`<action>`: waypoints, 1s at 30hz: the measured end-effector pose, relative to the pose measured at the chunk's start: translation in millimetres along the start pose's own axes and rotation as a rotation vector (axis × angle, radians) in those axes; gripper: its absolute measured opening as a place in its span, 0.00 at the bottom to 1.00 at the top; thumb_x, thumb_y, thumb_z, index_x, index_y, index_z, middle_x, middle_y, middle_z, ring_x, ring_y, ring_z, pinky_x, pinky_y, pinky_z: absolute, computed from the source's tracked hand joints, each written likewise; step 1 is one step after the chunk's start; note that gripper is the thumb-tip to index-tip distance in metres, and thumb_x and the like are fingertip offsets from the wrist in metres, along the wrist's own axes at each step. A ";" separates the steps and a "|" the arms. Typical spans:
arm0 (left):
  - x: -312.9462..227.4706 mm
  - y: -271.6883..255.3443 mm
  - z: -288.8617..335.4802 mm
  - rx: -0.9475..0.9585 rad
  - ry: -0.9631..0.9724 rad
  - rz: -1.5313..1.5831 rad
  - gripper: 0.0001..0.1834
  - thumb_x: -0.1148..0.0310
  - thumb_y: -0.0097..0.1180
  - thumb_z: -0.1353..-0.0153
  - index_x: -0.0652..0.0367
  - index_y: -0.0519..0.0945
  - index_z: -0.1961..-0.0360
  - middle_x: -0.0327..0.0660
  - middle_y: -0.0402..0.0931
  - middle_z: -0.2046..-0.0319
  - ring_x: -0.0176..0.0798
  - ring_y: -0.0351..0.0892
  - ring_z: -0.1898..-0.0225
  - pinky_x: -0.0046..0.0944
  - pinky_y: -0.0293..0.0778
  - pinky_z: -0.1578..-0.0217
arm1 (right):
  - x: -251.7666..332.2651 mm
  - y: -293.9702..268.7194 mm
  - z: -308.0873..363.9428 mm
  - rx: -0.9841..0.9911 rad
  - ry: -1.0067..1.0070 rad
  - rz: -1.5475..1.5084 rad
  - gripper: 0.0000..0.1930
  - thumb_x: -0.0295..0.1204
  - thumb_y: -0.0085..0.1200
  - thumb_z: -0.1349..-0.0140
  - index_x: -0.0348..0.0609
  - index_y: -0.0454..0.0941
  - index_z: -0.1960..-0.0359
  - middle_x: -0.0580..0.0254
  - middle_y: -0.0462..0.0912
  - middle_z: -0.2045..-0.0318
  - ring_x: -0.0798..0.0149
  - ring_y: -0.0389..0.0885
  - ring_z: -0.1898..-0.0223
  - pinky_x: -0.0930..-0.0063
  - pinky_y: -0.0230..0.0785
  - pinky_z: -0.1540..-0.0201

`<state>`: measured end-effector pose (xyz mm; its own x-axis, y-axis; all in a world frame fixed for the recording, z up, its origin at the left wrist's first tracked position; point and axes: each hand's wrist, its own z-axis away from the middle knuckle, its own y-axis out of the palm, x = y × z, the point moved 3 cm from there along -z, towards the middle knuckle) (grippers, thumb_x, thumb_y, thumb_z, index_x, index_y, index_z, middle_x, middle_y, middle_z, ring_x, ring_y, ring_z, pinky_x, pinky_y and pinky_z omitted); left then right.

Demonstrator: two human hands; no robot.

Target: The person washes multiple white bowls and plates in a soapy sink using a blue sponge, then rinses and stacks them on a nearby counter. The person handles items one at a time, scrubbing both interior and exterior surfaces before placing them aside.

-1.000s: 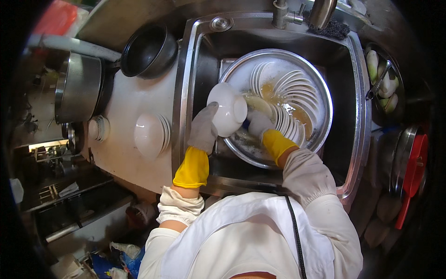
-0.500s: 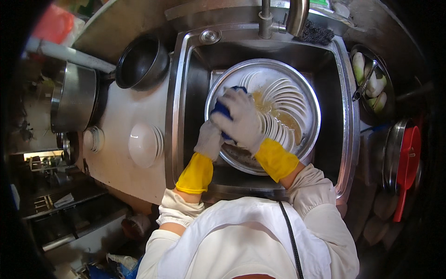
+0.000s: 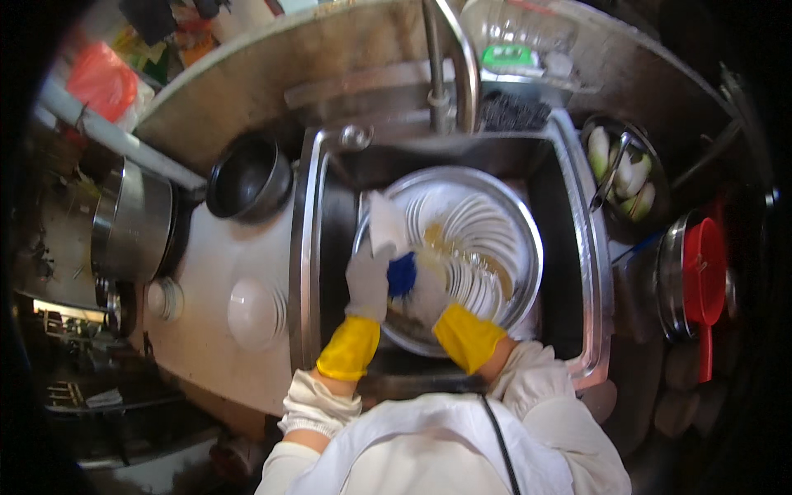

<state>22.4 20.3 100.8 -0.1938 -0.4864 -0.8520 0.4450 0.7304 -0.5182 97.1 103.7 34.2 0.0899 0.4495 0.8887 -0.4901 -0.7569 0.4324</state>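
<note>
1. Leftmost, a stack of white upturned bowls (image 3: 254, 312) sat on the pale counter, well apart from both hands.
2. Next, the left hand (image 3: 369, 280), in a grey-and-yellow rubber glove, grasped a small white dish (image 3: 385, 224), held on edge just above its fingers, long axis running away from the person.
3. Rightward, the gloved right hand (image 3: 431, 290) clenched a blue sponge (image 3: 402, 275), touching the left hand, over the round steel basin (image 3: 528, 239) of white plates (image 3: 474, 247).
</note>
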 end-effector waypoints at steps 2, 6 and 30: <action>-11.0 4.7 7.4 0.032 0.330 -0.297 0.15 0.67 0.55 0.29 0.60 0.84 0.46 0.55 0.85 0.56 0.56 0.86 0.55 0.47 0.80 0.55 | -0.2 4.6 10.0 -0.314 0.503 -0.826 0.14 0.39 0.53 0.23 0.43 0.77 0.46 0.61 0.84 0.57 0.63 0.84 0.58 0.69 0.80 0.55; -14.5 10.2 23.1 0.306 0.388 -0.405 0.17 0.69 0.51 0.29 0.55 0.82 0.42 0.59 0.84 0.58 0.62 0.84 0.57 0.53 0.80 0.55 | 19.2 -15.4 8.9 -0.008 0.325 -0.711 0.13 0.31 0.58 0.27 0.38 0.77 0.47 0.57 0.86 0.57 0.59 0.86 0.58 0.66 0.83 0.57; -12.0 -48.7 51.0 0.196 0.350 -0.436 0.31 0.66 0.47 0.26 0.59 0.62 0.23 0.56 0.69 0.30 0.59 0.85 0.46 0.41 0.80 0.41 | 6.0 -55.6 3.5 0.036 0.392 0.279 0.24 0.32 0.66 0.33 0.30 0.78 0.41 0.57 0.85 0.51 0.64 0.84 0.51 0.73 0.78 0.47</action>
<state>47.7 -33.9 140.1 -0.6570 -0.5102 -0.5550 0.4062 0.3805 -0.8308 127.9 146.8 16.0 -0.3775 0.3666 0.8504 -0.4185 -0.8867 0.1965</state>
